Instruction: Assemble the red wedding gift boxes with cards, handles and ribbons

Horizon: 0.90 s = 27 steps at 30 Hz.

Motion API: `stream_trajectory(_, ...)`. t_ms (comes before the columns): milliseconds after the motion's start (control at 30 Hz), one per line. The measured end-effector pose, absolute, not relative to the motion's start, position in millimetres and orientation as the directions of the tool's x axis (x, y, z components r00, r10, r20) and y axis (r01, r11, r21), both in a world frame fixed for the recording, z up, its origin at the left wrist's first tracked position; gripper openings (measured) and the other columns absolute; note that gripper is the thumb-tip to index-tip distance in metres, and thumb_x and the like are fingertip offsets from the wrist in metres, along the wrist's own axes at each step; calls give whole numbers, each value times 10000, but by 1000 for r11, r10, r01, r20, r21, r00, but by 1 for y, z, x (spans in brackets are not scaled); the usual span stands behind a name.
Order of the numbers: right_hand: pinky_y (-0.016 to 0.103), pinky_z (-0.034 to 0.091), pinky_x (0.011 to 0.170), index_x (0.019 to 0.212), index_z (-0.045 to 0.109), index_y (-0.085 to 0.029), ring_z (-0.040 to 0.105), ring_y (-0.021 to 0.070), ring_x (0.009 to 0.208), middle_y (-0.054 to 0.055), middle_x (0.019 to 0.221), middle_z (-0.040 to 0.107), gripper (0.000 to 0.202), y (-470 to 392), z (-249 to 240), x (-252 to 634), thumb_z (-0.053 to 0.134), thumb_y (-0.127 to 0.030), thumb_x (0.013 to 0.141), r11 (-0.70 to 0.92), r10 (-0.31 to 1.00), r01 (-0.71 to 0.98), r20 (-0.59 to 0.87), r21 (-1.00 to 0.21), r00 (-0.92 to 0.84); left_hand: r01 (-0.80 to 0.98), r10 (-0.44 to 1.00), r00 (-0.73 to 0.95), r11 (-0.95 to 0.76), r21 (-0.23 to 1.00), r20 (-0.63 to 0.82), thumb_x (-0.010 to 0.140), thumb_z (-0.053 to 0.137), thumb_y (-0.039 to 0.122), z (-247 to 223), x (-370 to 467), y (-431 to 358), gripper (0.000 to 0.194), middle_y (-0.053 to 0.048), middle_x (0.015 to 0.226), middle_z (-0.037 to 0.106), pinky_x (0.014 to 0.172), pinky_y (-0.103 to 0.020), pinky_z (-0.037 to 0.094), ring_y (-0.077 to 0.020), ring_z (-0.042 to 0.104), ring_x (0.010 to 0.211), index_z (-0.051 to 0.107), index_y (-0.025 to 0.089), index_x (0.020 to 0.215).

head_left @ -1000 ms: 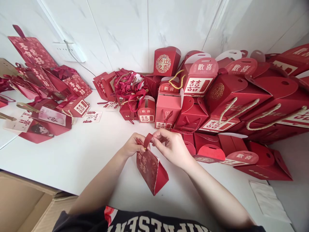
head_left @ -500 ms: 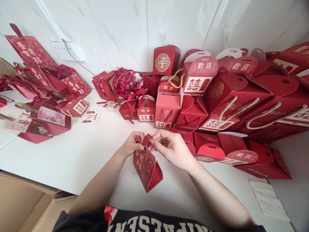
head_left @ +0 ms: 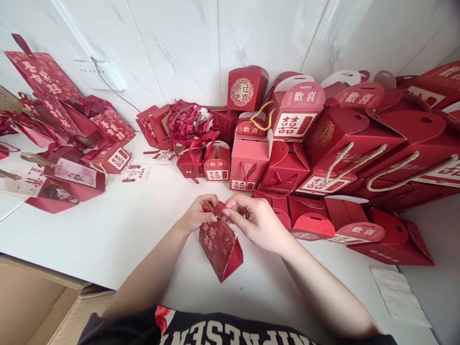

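Note:
A small red gift box (head_left: 220, 247) with pale lettering tilts above the white table in front of me. My left hand (head_left: 201, 213) pinches its top edge, thumb on the near side beside a tiny gold-coloured fastener. From that edge rises a short red strap (head_left: 220, 207). My right hand (head_left: 253, 218) is closed on the strap, thumb against forefinger, close to my left fingertips. The far side of the box and the strap's far end are hidden by my fingers.
Stacked red gift boxes (head_left: 352, 139) fill the right and back. Tangled dark-red ribbons (head_left: 194, 127) lie at the back middle. More red boxes (head_left: 68, 182) stand left. A cardboard box (head_left: 32, 306) is at the lower left, white paper (head_left: 398, 294) at the right.
The gift box has tipped up slightly, its lower corner rising a little. Both hands keep their grip and have barely moved.

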State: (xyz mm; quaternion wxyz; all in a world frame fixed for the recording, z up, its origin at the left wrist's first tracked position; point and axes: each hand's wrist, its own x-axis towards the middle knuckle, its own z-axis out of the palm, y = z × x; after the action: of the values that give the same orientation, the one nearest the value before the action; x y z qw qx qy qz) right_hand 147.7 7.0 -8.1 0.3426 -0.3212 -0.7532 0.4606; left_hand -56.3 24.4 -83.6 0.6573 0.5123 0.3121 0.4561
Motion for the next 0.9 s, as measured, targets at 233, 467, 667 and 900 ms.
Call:
stream_trajectory(233, 219, 433, 654, 882, 623, -203, 573, 113, 707, -19, 798, 647, 146, 13, -4, 153, 511, -242, 966, 432, 783, 223, 241, -874, -573, -183, 957, 286, 6, 983, 48, 594, 884, 255, -84, -62, 24, 273, -46, 673, 672, 595, -219, 463, -127, 601, 604, 689, 88, 686)
stream_trajectory(467, 271, 495, 748, 918, 673, -204, 649, 157, 809, 14, 900, 693, 291, 28, -12, 162, 438, -349, 1008, 350, 756, 146, 187, -926, -627, -216, 980, 185, -38, 976, 79, 657, 845, 345, -86, -62, 22, 278, -25, 691, 662, 598, -216, 472, -123, 603, 610, 698, 123, 736)
stream_trajectory(667, 281, 498, 767, 967, 687, -214, 631, 155, 851, 33, 942, 677, 118, 28, -18, 155, 574, -245, 950, 565, 654, 56, 405, -823, -639, -266, 949, 309, 32, 963, 54, 541, 858, 556, -84, -61, 21, 510, -9, 523, 562, 497, -215, 410, -97, 505, 469, 616, 109, 589)
stream_trajectory(900, 283, 502, 715, 937, 604, -202, 573, 148, 772, 41, 898, 602, 41, 22, -27, 146, 581, -235, 947, 679, 596, 18, 538, -734, -596, -266, 912, 409, 80, 961, 38, 557, 821, 621, -87, -53, 18, 547, -3, 502, 531, 489, -227, 382, -94, 474, 449, 593, 124, 563)
